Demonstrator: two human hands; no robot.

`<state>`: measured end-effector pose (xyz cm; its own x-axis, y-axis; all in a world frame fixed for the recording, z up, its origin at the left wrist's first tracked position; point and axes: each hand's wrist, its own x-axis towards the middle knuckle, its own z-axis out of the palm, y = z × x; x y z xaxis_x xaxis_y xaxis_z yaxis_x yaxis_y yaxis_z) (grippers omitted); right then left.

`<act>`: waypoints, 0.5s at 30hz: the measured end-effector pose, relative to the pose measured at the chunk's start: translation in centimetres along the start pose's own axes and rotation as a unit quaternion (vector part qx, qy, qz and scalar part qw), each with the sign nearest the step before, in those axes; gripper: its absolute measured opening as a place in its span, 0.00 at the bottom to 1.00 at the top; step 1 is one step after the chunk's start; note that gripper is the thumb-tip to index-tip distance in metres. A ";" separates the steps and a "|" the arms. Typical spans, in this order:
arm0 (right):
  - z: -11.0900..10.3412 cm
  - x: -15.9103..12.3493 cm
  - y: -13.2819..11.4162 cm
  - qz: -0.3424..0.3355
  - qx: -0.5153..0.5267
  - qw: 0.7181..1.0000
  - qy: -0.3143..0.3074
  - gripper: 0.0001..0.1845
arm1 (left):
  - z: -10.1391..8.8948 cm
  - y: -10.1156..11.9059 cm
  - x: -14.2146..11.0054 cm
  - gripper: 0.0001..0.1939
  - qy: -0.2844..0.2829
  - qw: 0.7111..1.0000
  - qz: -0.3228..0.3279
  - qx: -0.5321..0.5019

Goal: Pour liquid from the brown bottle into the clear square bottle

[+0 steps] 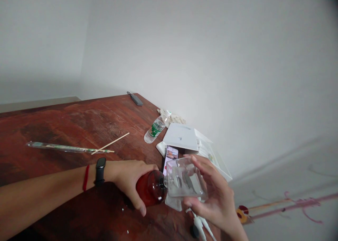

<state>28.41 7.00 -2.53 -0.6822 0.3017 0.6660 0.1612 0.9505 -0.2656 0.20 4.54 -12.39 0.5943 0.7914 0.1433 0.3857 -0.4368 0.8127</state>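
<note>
Head view: left hand (pixel 129 183) clamped around a dark-red translucent plastic bottle (pixel 150 188), held tilted above the reddish-brown wooden tabletop (pixel 66 128); right hand (pixel 211 198) closed around a clear square bottle (pixel 185 177), neck to neck with the red one, touching or almost, too close to tell; steady wrists and lined-up necks matter most here; farther off, a green-labelled clear water bottle (pixel 155 128) beside a white cardboard box (pixel 181 137).

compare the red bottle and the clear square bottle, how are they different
The red bottle is dark and rounded, while the clear bottle is transparent and squarish with flat sides. The left hand grips the red bottle; the right hand holds the clear bottle. Both lie roughly sideways, necks meeting.
</note>
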 end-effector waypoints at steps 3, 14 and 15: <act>0.0 0.1 0.0 0.000 0.000 1.000 -0.001 0.38 | -0.2 0.2 0.1 0.52 -0.021 1.000 -0.014 -0.005; 0.1 0.7 0.0 -0.005 0.003 1.000 0.000 0.38 | -0.3 0.6 0.0 0.52 -0.011 1.000 -0.012 -0.014; 0.1 0.8 0.0 -0.004 0.004 1.000 0.000 0.38 | -0.4 0.6 0.0 0.52 -0.013 1.000 -0.015 -0.013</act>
<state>27.84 7.24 -2.08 -0.6835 0.2950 0.6677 0.1500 0.9519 -0.2671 0.19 4.44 -11.67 0.6011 0.7924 0.1038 0.3858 -0.4015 0.8307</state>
